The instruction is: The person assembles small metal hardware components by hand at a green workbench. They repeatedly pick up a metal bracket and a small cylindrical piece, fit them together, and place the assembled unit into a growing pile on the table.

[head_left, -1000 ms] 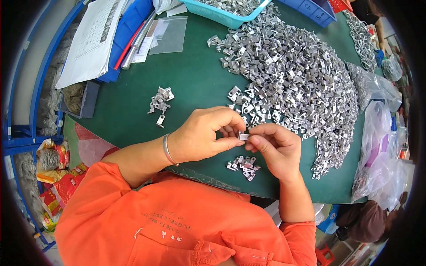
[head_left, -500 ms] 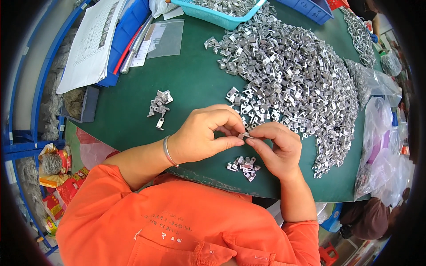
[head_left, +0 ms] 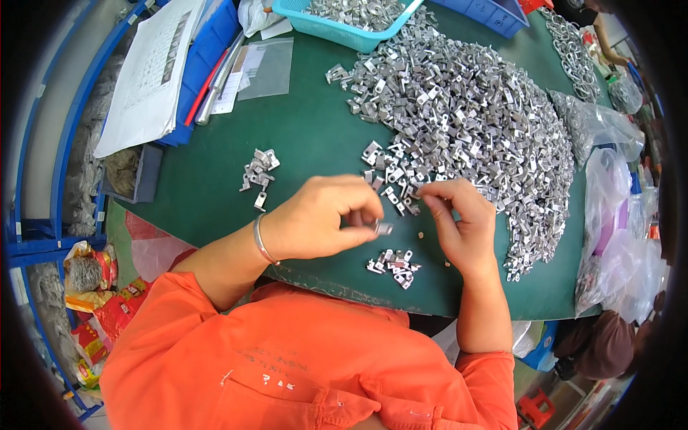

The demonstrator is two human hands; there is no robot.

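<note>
My left hand pinches a small silver metal bracket between thumb and fingers, above the green tabletop. Curled at the near edge of a large heap of similar metal brackets is my right hand. Its thumb and forefinger are drawn together; whether a piece sits between them is too small to tell. Close to my body, below the hands, lies a small cluster of brackets. Another small group of brackets rests to the left of my left hand.
A turquoise basket of metal parts stands at the back, beside a blue bin. Papers lean on a blue tray at the left. Clear plastic bags line the right side. Two tiny crumbs lie near my right hand.
My hands have parted. The left keeps the bracket and has drawn slightly left; the right has let go of it and moved to the heap's edge. Tiny crumbs now show on the table.
</note>
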